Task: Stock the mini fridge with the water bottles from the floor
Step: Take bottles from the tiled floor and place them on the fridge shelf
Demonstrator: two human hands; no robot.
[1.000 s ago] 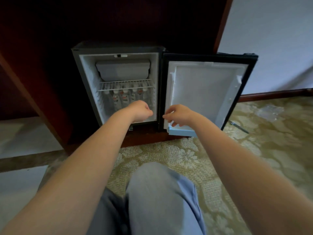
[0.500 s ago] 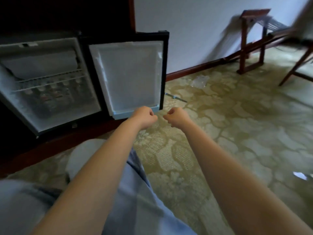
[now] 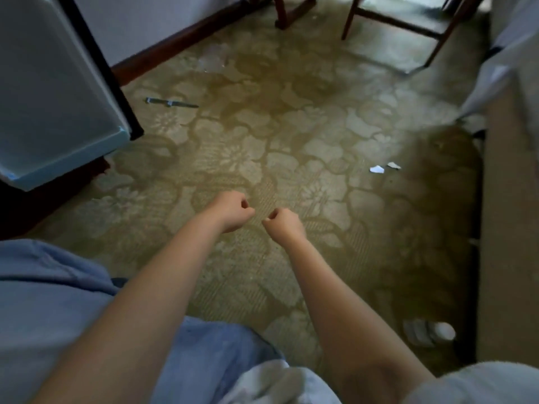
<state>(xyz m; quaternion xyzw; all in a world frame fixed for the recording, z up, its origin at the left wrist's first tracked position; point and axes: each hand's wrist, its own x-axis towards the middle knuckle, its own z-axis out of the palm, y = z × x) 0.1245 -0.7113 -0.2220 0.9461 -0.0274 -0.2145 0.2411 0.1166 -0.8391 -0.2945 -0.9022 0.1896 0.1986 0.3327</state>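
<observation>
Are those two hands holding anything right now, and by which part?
Nothing is held. The left hand and the right hand are both curled into empty fists above the carpet.

Reaching forward with both bare forearms; holding left hand (image 3: 233,211) and right hand (image 3: 282,224) curled into empty fists, close side by side, not touching.

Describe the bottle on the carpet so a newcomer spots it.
Follow the tan panel along the right edge down. Beside its foot the bottle lies on its side. Unlike the flat paper scraps farther up, it is ribbed, with a white cap.
</observation>
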